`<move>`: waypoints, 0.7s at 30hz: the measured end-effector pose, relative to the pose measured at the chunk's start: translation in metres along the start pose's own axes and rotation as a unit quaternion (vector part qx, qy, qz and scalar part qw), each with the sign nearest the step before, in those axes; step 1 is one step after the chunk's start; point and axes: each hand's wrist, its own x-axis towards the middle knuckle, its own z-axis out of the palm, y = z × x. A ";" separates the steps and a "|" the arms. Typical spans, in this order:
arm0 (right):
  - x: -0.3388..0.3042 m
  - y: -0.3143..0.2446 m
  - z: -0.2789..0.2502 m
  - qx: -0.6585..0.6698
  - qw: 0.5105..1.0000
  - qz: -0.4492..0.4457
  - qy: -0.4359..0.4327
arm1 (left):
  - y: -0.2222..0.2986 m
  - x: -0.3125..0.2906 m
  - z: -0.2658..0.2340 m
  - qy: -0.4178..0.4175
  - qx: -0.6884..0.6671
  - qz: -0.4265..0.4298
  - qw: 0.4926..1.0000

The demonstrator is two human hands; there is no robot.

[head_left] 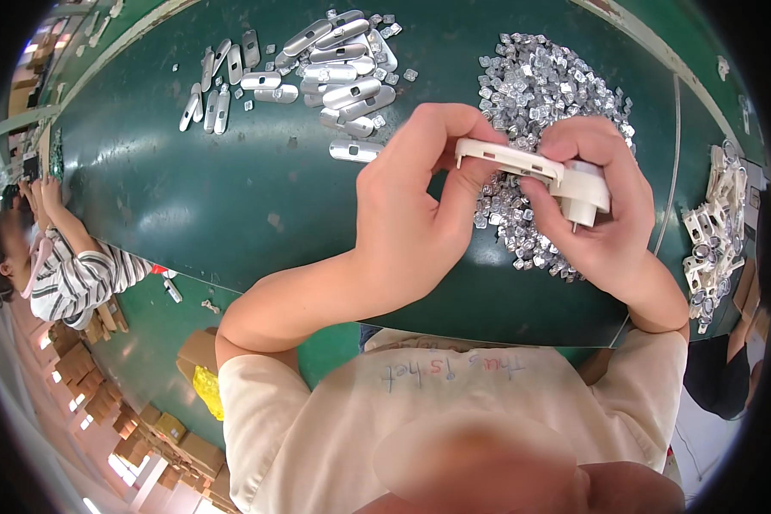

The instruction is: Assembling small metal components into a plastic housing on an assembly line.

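Observation:
A cream plastic housing (pixel 514 159) with a long slotted arm and a round knob-like end is held up between my two hands, above the green table. My left hand (pixel 420 197) pinches the slotted arm near its left end. Closed around the round end is my right hand (pixel 604 197), its thumb and forefinger pressed on the join. Below and behind the housing lies a big heap of small shiny metallic square pieces (pixel 548 86). Farther left is a loose pile of silver elongated oval covers (pixel 343 73), several with a small dark square hole.
At the right edge sits a pile of cream housings (pixel 715 231) with round ends. The green table (pixel 231 206) has a seam running down its right side. Another person (pixel 68 257) in a striped top works at the far left. Cardboard boxes (pixel 81 368) stand on the floor beyond.

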 end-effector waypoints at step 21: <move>0.195 0.250 -0.130 -0.341 0.865 0.290 0.225 | 0.005 0.016 -0.074 -0.143 0.538 0.000 0.831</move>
